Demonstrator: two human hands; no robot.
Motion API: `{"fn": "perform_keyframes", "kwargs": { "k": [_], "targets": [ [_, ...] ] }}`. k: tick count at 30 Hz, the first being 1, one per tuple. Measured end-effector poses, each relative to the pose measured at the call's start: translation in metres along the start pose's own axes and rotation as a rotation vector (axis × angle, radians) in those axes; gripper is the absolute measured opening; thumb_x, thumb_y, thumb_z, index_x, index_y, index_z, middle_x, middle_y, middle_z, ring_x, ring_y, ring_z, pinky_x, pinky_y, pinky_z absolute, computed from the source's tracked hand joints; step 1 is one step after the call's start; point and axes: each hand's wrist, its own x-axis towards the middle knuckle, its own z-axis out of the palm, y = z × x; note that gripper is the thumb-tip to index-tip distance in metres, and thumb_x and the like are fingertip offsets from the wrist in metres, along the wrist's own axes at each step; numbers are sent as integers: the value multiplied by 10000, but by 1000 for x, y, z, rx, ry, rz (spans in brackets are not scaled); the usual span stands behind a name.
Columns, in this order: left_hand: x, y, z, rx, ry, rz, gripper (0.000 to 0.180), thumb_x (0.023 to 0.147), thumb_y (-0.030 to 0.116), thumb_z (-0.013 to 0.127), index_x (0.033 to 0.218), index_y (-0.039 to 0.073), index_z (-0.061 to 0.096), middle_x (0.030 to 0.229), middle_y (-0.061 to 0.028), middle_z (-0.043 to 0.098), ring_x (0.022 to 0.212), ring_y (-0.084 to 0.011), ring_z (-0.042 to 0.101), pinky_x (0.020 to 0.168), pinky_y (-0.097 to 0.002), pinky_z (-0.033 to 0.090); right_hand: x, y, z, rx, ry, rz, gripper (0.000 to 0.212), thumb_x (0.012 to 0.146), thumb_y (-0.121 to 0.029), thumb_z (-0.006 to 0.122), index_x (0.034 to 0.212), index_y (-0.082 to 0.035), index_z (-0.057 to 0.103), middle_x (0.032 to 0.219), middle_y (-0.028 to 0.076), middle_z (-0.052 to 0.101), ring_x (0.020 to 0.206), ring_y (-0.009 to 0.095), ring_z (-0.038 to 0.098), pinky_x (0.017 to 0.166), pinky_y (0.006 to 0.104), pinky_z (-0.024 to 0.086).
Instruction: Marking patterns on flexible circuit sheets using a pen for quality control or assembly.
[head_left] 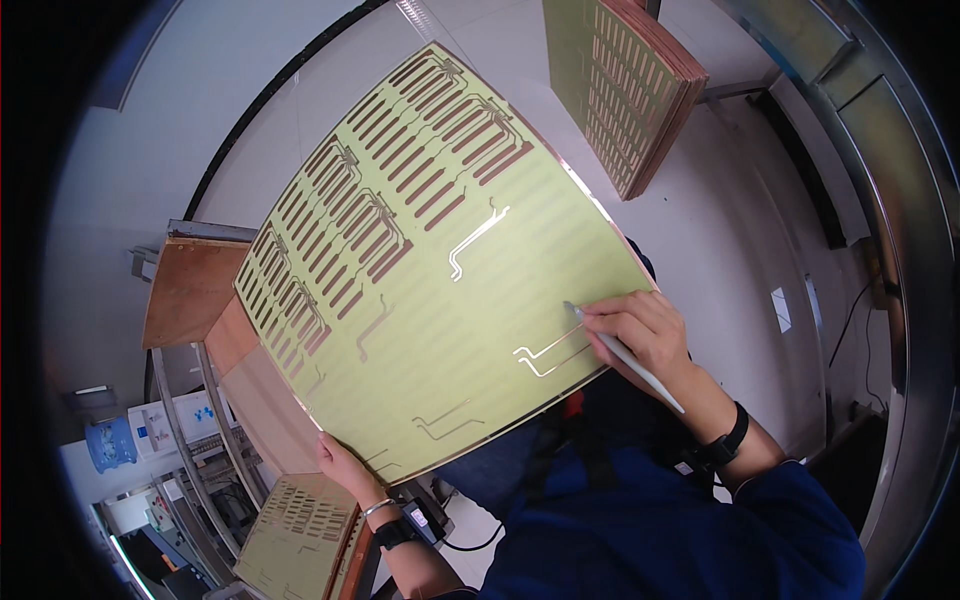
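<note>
A large yellow-green circuit board panel is held up at a tilt in front of me, with rows of copper bars and traces over its far left half and a few thin traces on the rest. At its near left corner, my left hand is closed on the edge. My right hand pinches a slim white pen-shaped tool over the panel's right side. The tool's tip is at the panel's surface; whether it touches I cannot tell. Beside that hand runs a shiny bent trace.
A stack of similar panels stands on edge at the far right. More panels lie at the lower left, by a wooden board stand with metal tubes. A curved metal frame borders the right. A blue water bottle is at far left.
</note>
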Motion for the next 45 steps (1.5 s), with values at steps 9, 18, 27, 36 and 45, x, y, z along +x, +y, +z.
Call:
{"fn": "perform_keyframes", "kwargs": {
  "k": [9, 18, 27, 36, 45],
  "targets": [
    [2, -9, -7, 18, 72, 28, 325, 973, 230, 442, 855, -36, 587, 780, -12, 569, 729, -80, 458, 675, -242, 407, 0, -2, 0, 76, -4, -21, 220, 632, -25, 732, 812, -93, 625, 860, 21, 650, 747, 204, 619, 675, 308, 474],
    [-8, 13, -4, -193, 48, -68, 311, 968, 222, 462, 811, -14, 589, 758, 19, 561, 695, -55, 444, 636, -229, 384, 4, -13, -3, 136, -22, 124, 222, 651, 17, 727, 840, -53, 634, 860, 92, 660, 784, 243, 636, 697, 324, 508],
    [-13, 26, -1, -321, -21, -146, 305, 977, 216, 446, 834, -12, 587, 773, 14, 576, 693, -55, 464, 646, -225, 395, 34, -68, 62, 268, -175, 15, 225, 682, 24, 693, 873, -38, 591, 868, 96, 633, 766, 256, 626, 664, 325, 515],
    [-15, 15, 3, -339, 6, -152, 296, 979, 210, 445, 829, -10, 574, 766, 15, 566, 697, -51, 454, 649, -216, 392, 40, -68, 87, 293, -202, -1, 211, 691, 35, 678, 860, -45, 580, 877, 90, 625, 779, 251, 620, 659, 319, 516],
    [-13, 19, 6, -304, 15, -134, 297, 978, 209, 445, 814, -7, 564, 754, 22, 552, 689, -49, 438, 634, -213, 379, 38, -68, 90, 272, -205, 6, 208, 696, 30, 683, 862, -47, 584, 889, 87, 620, 791, 247, 620, 662, 315, 520]
  ]
}}
